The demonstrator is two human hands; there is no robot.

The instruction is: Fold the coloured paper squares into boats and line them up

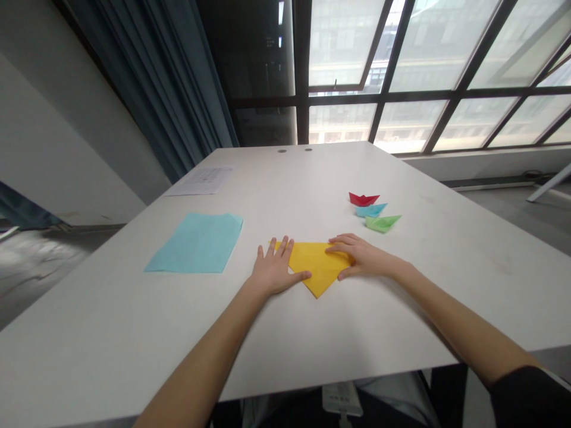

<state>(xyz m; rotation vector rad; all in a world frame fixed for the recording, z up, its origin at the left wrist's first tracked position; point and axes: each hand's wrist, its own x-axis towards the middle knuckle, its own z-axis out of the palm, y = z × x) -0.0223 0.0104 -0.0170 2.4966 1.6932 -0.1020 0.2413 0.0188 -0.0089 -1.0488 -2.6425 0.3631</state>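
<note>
A yellow sheet of paper [314, 261], folded into a triangle, lies on the white table with one corner pointing toward me. My left hand [275, 268] rests flat over its left corner, fingers spread and thumb reaching onto the paper. My right hand [362, 257] is at the right corner, with its fingers on the top and its thumb at the lower edge. Part of both side corners is hidden under my hands. Just beyond my right hand stand three folded paper boats: a red boat [363, 200], a blue boat [372, 210] and a green boat [382, 223].
To the left lies a stack of light-blue paper [196, 244]. Farther back on that side is a printed white sheet [201, 181]. The white table [285, 178] reaches back toward windows [348, 47] and a blue curtain [165, 71].
</note>
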